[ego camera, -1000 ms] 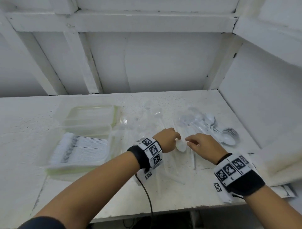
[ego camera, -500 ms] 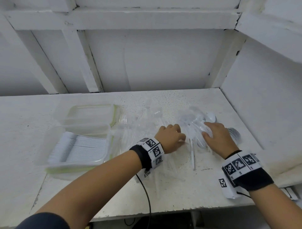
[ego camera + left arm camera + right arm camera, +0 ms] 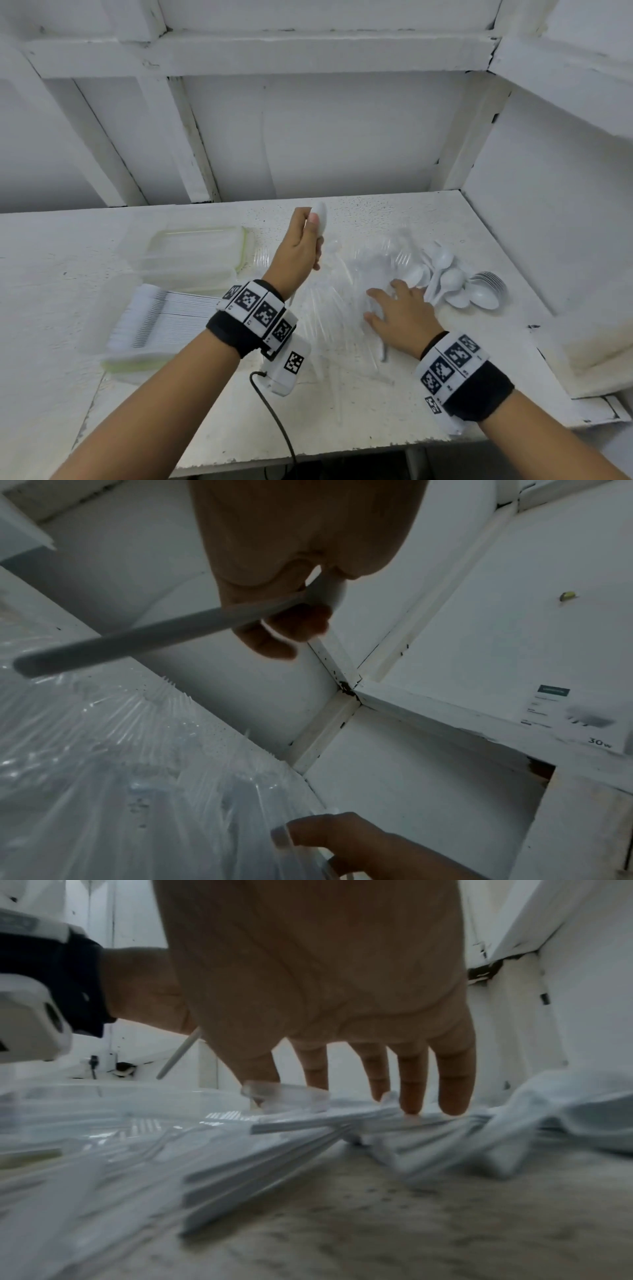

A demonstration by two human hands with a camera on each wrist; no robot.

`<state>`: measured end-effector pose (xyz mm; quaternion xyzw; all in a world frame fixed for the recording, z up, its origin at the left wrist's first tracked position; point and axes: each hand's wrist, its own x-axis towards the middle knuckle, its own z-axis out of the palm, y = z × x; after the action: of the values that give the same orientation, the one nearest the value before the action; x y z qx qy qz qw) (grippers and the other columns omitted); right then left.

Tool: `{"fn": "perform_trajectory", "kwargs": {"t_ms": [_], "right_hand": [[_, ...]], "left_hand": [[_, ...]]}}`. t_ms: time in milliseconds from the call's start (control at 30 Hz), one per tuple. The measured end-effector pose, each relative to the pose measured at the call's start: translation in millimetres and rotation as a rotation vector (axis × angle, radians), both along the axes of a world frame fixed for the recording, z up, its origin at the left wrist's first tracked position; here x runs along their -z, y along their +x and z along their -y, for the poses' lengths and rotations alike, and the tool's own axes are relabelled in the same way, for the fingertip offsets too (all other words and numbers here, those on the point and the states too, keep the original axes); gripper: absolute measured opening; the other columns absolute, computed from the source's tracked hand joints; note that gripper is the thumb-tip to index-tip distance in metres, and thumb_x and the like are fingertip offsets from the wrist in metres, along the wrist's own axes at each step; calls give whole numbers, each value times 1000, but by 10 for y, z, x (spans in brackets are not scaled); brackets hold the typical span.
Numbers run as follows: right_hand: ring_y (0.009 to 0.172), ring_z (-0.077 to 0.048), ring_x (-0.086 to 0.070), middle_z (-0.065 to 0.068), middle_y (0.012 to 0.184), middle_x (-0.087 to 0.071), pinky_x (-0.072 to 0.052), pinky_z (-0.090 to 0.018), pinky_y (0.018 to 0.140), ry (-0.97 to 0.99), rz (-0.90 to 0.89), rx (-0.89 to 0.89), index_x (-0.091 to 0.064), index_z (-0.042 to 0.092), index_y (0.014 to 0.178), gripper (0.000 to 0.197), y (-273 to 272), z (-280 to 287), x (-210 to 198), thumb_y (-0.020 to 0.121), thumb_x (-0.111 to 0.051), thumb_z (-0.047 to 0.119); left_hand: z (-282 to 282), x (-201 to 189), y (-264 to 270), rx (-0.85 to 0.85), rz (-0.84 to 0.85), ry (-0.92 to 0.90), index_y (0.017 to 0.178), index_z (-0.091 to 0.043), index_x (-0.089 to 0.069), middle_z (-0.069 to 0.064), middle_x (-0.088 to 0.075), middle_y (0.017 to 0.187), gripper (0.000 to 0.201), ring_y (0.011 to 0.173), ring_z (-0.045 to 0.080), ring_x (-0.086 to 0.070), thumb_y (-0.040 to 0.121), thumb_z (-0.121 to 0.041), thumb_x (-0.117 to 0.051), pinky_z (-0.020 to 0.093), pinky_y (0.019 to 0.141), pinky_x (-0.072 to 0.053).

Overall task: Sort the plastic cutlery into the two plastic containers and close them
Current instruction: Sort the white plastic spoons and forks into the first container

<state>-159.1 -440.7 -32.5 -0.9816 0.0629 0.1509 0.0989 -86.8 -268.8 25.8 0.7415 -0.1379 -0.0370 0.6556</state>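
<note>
Two hands work over a white table (image 3: 445,219) strewn with plastic cutlery. The left hand (image 3: 299,246), raised at the centre of the head view, has its fingers and thumb curled round a white spoon (image 3: 320,217) — bowl poking up above the thumb, handle (image 3: 137,639) running out to the left edge of the left wrist view. The right hand (image 3: 399,313), lower and to the right, lies low with fingers spread and nearly straight, gripping nothing; in the right wrist view its fingertips (image 3: 452,1096) touch the pile of clear and white cutlery (image 3: 308,1123) on the tabletop. Just right of that hand sits a cluster of white spoons (image 3: 455,284), some nested in a stack at the far right of it. A spread of clear cutlery (image 3: 329,301) lies between the two wrists. At the left of the head view stands an open container (image 3: 113,359) packed with a neat row of white cutlery; behind it, toward the upper left, sits a second clear container (image 3: 198,253) with a green-edged rim — whether anything is in it cannot be told.
</note>
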Motion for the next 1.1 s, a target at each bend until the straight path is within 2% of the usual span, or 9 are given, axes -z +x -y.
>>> {"fn": "perform_trajectory", "kwargs": {"t_ms": [100, 233, 333, 400, 500, 600, 767, 967, 1100], "right_hand": [[135, -34, -21, -3, 151, -19, -23, -49, 108, 17, -26, -67, -32, 40, 139, 48, -13, -183, 15, 93, -34, 54], [137, -32, -19, -1, 151, -21, -22, -50, 109, 85, -21, -86, -33, 45, 137, 43, 39, -239, 19, 95, -32, 52], [132, -26, -34, 0, 150, -24, -31, -46, 108, 238, 49, -75, -35, 42, 138, 41, 52, -101, -40, 97, -32, 47], [113, -20, -52, -4, 140, -38, -43, -38, 97, 330, 166, 33, -46, 30, 133, 37, 83, 69, -83, 98, -37, 37], [82, -22, -55, -9, 96, -60, -44, -29, 70, 295, 251, 283, -60, 10, 94, 22, 205, 359, -121, 96, -43, 24], [65, -20, -49, -4, 61, -49, -31, -27, 55, 192, 56, 348, -43, 10, 59, 43, 349, 447, -145, 96, -43, 31], [59, -16, -47, -3, 62, -48, -33, -26, 52, 173, -45, 349, -42, 13, 62, 44, 557, 288, -64, 89, -53, 45], [45, -15, -45, 5, 23, -41, -36, -23, 48, 363, 9, 545, -47, 8, 51, 38, 570, 243, -37, 87, -56, 16], [45, -17, -48, -5, 46, -54, -37, -24, 47, 548, 101, 698, -52, 4, 56, 32, 509, 291, -43, 87, -56, 14]], "left_hand": [[-58, 66, 13, 14, -67, 102, 103, -24, -38, -3, -40, 78, 5, 64, 10, -36, 99, -21, -36, 25, 60, -35], [-98, 109, -5, 16, -105, 182, 118, -18, -36, -3, -48, 86, 23, 66, 11, -41, 98, -9, -32, 25, 61, -38], [-148, 118, -17, 19, -99, 237, 129, -22, -34, -2, -51, 80, 28, 62, 12, -42, 101, -19, -30, 24, 55, -37], [-179, 140, -11, 24, -114, 296, 132, -26, -35, -1, -50, 74, 31, 58, 10, -40, 101, -25, -30, 23, 54, -33], [-191, 180, 2, 0, -154, 420, 128, -18, -40, 0, -49, 76, 30, 61, 9, -41, 100, -22, -31, 22, 54, -33], [-165, 206, 14, 8, -199, 445, 113, -9, -50, -1, -47, 77, 26, 61, 10, -40, 99, -15, -29, 20, 53, -33], [-74, 186, -34, 81, -183, 447, 114, -12, -48, -7, -45, 74, 25, 56, 8, -40, 101, -19, -27, 8, 39, -32], [-48, 219, -57, 132, -153, 516, 115, -11, -50, -3, -51, 79, 27, 61, 9, -44, 101, -21, -30, 17, 54, -36], [34, 256, -82, 134, -139, 581, 103, -4, -55, 0, -48, 76, 28, 66, 13, -43, 100, -24, -35, 21, 56, -33]]}}
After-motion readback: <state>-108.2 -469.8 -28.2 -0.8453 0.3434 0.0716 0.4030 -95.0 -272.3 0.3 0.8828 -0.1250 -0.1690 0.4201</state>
